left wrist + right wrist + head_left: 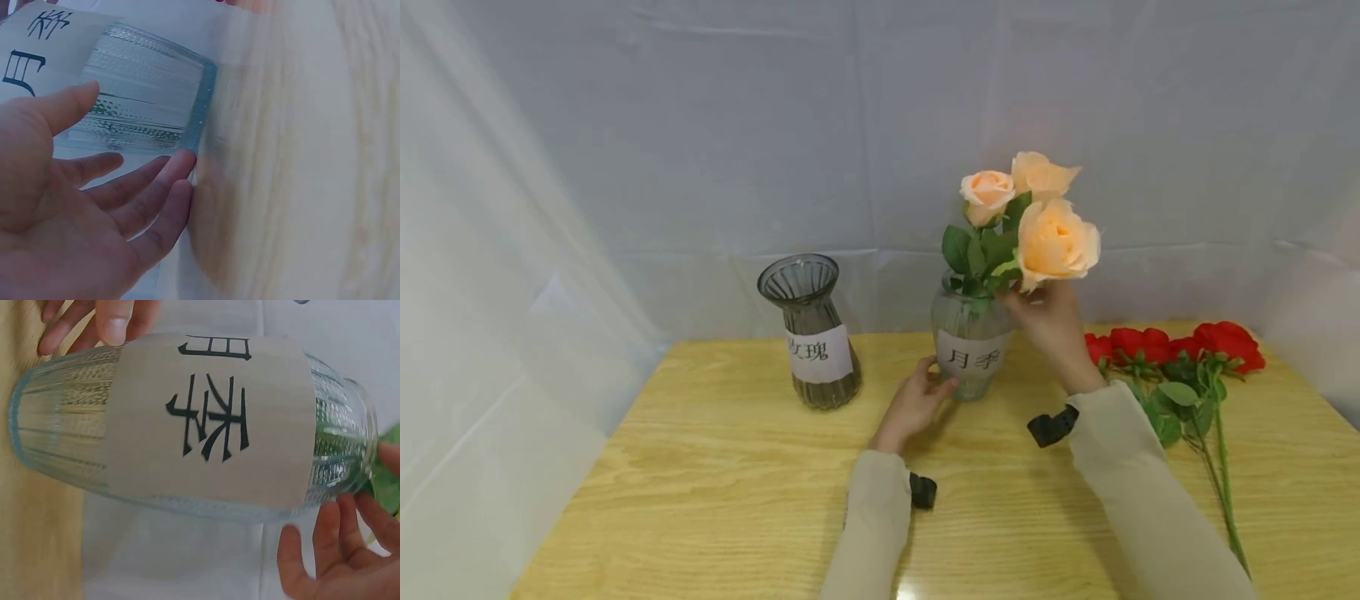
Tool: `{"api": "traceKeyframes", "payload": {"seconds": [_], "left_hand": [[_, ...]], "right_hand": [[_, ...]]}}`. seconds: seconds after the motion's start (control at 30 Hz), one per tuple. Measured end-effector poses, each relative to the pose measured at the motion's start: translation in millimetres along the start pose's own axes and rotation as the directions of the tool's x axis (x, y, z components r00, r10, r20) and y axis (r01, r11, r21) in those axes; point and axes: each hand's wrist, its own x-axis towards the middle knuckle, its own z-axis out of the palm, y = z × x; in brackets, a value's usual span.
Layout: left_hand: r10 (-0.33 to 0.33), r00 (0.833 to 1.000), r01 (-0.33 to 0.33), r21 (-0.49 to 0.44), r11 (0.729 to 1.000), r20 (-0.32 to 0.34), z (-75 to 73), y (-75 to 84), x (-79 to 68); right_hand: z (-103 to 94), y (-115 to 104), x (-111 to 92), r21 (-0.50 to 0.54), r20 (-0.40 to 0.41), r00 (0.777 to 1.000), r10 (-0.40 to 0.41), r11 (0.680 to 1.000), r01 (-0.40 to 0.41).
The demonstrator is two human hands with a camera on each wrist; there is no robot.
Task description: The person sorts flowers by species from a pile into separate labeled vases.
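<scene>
A clear ribbed glass vase point(973, 333), labelled 月季, stands upright on the table. Peach roses point(988, 197) with green leaves rise from its mouth. My right hand point(1048, 321) is at the rim, pinching the stem of the largest, front peach rose point(1058, 242) just under its bloom; leaves partly hide the grip. Low on the vase's left side, my left hand point(919, 398) holds the glass, thumb in front and fingers point(156, 187) along the side near the base. The right wrist view shows the vase label point(212, 425) up close, with the right fingertips beside the rim.
A grey flared glass vase point(820, 342), labelled 玫瑰, stands to the left. Red roses point(1225, 346) with long green stems lie on the right of the wooden table point(715, 500). White sheeting point(737, 150) hangs behind and at the sides.
</scene>
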Motion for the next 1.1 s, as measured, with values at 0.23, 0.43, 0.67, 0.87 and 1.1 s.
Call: {"api": "traceKeyframes", "payload": {"seconds": [0.23,0.43,0.67,0.87,1.1], "left_hand": [[-0.03,0.998,0.025,0.094,0.995,0.051,-12.4,6.0,-12.1],[-0.013,0.998,-0.001,0.209,0.978,0.065,-35.0,18.8,-30.4],[0.106,0.993,-0.085,0.327,0.941,-0.049,-64.3,30.3,-58.9],[0.167,0.965,-0.073,0.403,0.912,-0.203,-84.9,19.9,-80.7],[0.107,0.95,0.011,0.375,0.927,-0.293,-106.8,0.7,-95.4]], "right_hand": [[-17.8,9,-17,0.03,0.095,0.993,0.076,0.996,-0.079],[-40.1,15,-34,0.008,0.142,0.985,0.099,0.995,-0.102],[-72.3,23,-54,-0.001,0.309,0.92,0.242,0.967,-0.254],[-92.1,29,-71,-0.274,0.205,0.971,0.125,0.959,-0.066],[-120.1,36,-83,-0.392,0.16,0.981,0.106,0.919,-0.036]]}}
